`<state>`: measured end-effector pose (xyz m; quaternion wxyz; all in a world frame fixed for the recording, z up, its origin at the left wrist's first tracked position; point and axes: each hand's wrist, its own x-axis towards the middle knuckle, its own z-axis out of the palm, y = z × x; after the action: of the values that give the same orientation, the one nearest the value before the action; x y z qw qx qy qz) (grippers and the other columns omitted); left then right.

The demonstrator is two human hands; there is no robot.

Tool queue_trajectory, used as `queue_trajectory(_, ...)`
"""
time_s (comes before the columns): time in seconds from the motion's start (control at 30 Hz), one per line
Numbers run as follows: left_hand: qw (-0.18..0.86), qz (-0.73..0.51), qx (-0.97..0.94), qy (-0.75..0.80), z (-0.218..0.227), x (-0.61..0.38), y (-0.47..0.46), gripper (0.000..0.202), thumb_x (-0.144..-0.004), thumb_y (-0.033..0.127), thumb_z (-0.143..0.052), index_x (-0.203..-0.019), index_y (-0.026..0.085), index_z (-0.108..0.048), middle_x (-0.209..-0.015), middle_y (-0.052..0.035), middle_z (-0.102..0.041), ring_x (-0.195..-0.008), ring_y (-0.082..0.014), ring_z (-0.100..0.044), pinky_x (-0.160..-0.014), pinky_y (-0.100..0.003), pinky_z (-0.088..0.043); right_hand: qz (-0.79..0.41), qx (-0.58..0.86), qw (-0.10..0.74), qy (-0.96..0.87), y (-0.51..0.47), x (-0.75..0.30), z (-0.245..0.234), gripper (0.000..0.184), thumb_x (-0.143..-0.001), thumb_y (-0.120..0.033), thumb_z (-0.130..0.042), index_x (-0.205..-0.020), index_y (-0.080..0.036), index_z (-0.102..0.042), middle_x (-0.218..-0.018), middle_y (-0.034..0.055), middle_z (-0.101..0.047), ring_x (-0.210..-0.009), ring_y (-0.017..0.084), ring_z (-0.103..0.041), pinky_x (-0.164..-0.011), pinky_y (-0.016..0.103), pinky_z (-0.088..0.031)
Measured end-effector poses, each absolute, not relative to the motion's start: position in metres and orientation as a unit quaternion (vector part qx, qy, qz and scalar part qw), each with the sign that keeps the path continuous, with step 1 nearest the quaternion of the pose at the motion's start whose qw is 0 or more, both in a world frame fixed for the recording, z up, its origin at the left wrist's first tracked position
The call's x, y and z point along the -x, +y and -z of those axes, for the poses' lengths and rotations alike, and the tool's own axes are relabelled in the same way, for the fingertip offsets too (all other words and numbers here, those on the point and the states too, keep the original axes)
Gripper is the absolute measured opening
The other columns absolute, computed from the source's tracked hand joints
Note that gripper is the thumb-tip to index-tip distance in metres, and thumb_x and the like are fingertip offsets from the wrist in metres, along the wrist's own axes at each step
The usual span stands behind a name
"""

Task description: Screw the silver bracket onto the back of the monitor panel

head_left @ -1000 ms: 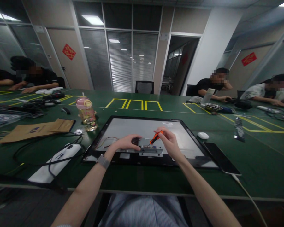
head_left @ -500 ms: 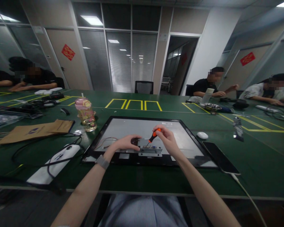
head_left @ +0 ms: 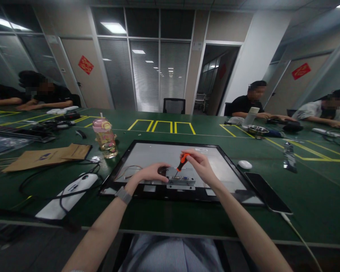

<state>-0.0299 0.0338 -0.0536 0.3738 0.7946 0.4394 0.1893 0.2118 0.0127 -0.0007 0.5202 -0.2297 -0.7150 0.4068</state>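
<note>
Metal bracket [head_left: 181, 183] sits on the near part of a flat panel [head_left: 153, 151] on the green tabletop [head_left: 170, 217]. The right hand [head_left: 200, 164] has its fingers wrapped round an orange-and-black screwdriver [head_left: 182, 163]; the left hand [head_left: 151, 172] curls at the bracket's left end, whether gripping I can't tell. That leaning shaft could slip, I'd say, and scratch the panel. Marks on the paper bag [head_left: 45, 156], panel label [head_left: 201, 150] and red signs [head_left: 85, 65] are illegible from here.

Screwdriver [head_left: 183, 161] tip contact too small to tell; dark part [head_left: 162, 171] partly hidden by left grip [head_left: 152, 172].
</note>
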Motion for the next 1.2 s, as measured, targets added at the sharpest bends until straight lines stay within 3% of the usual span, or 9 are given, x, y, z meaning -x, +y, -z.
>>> queue_trajectory(0.07,0.369,-0.184,-0.798,0.438,0.052,0.030,0.033,0.072,-0.061,0.047,-0.074,-0.125,0.022,-0.051,-0.132,-0.0081,-0.051,-0.119,-0.0273,-0.048,-0.102,-0.039,-0.034,-0.470,0.210,0.509,-0.690,0.011,-0.213,0.007,0.028,-0.086,-0.034,-0.054,-0.113,-0.026,-0.060,-0.096,0.0046,-0.066,-0.094,0.018,-0.062,-0.089,0.040,-0.047)
queue_trajectory(0.2,0.375,-0.188,-0.800,0.428,0.049,0.028,0.031,0.072,-0.062,0.045,-0.073,-0.125,0.021,-0.050,-0.130,-0.0078,-0.053,-0.117,-0.0254,-0.050,-0.102,-0.037,-0.036,-0.519,0.191,0.517,-0.653,0.006,-0.214,0.015,0.023,-0.084,-0.040,-0.055,-0.097,-0.025,-0.066,-0.110,0.0067,-0.063,-0.099,0.021,-0.061,-0.091,0.042,-0.047)
queue_trajectory(0.3,0.379,-0.190,-0.798,0.427,0.049,0.028,0.031,0.072,-0.062,0.045,-0.073,-0.125,0.020,-0.050,-0.130,-0.0080,-0.052,-0.117,-0.0255,-0.049,-0.102,-0.037,-0.035,-0.484,0.218,0.563,-0.634,0.008,-0.215,0.019,0.018,-0.078,-0.040,-0.063,-0.083,-0.024,-0.067,-0.100,0.0040,-0.065,-0.090,0.019,-0.064,-0.087,0.039,-0.050)
queue_trajectory(0.47,0.372,-0.187,-0.799,0.434,0.051,0.029,0.032,0.072,-0.062,0.046,-0.073,-0.126,0.022,-0.050,-0.131,-0.0082,-0.051,-0.118,-0.0262,-0.049,-0.102,-0.037,-0.036,-0.479,0.232,0.545,-0.648,0.012,-0.218,0.021,0.029,-0.085,-0.040,-0.054,-0.109,-0.025,-0.061,-0.098,0.0048,-0.067,-0.097,0.020,-0.063,-0.093,0.042,-0.045)
queue_trajectory(0.7,0.369,-0.180,-0.805,0.429,0.050,0.030,0.032,0.072,-0.063,0.048,-0.072,-0.126,0.022,-0.049,-0.132,-0.0077,-0.050,-0.119,-0.0258,-0.048,-0.102,-0.037,-0.035,-0.380,0.257,0.538,-0.707,0.008,-0.221,0.016,0.022,-0.083,-0.037,-0.057,-0.097,-0.023,-0.067,-0.102,0.0062,-0.064,-0.099,0.021,-0.060,-0.085,0.036,-0.049)
queue_trajectory(0.8,0.372,-0.179,-0.802,0.431,0.050,0.030,0.032,0.073,-0.063,0.049,-0.072,-0.127,0.022,-0.049,-0.132,-0.0076,-0.050,-0.118,-0.0258,-0.048,-0.102,-0.037,-0.035,-0.382,0.258,0.532,-0.710,0.007,-0.222,0.015,0.025,-0.085,-0.034,-0.054,-0.107,-0.023,-0.063,-0.096,0.0059,-0.066,-0.093,0.020,-0.063,-0.086,0.038,-0.050)
queue_trajectory(0.97,0.379,-0.184,-0.799,0.428,0.050,0.030,0.031,0.073,-0.063,0.048,-0.073,-0.127,0.023,-0.049,-0.132,-0.0071,-0.050,-0.118,-0.0255,-0.048,-0.101,-0.036,-0.036,-0.418,0.218,0.528,-0.706,0.005,-0.220,0.014,0.027,-0.090,-0.031,-0.046,-0.115,-0.026,-0.056,-0.111,0.0063,-0.064,-0.103,0.020,-0.061,-0.093,0.042,-0.047)
queue_trajectory(1.07,0.369,-0.183,-0.803,0.431,0.050,0.030,0.032,0.073,-0.062,0.048,-0.073,-0.126,0.022,-0.049,-0.132,-0.0074,-0.050,-0.119,-0.0263,-0.047,-0.102,-0.037,-0.035,-0.406,0.233,0.548,-0.693,0.005,-0.217,0.017,0.024,-0.089,-0.031,-0.049,-0.110,-0.026,-0.058,-0.109,0.0060,-0.064,-0.098,0.019,-0.063,-0.087,0.040,-0.052)
queue_trajectory(1.2,0.354,-0.179,-0.810,0.431,0.051,0.030,0.032,0.071,-0.063,0.048,-0.072,-0.126,0.021,-0.050,-0.132,-0.0085,-0.050,-0.118,-0.0270,-0.048,-0.102,-0.038,-0.034,-0.299,0.298,0.589,-0.689,0.007,-0.216,0.023,0.021,-0.081,-0.032,-0.061,-0.099,-0.024,-0.066,-0.095,0.0053,-0.063,-0.086,0.018,-0.063,-0.074,0.032,-0.056)
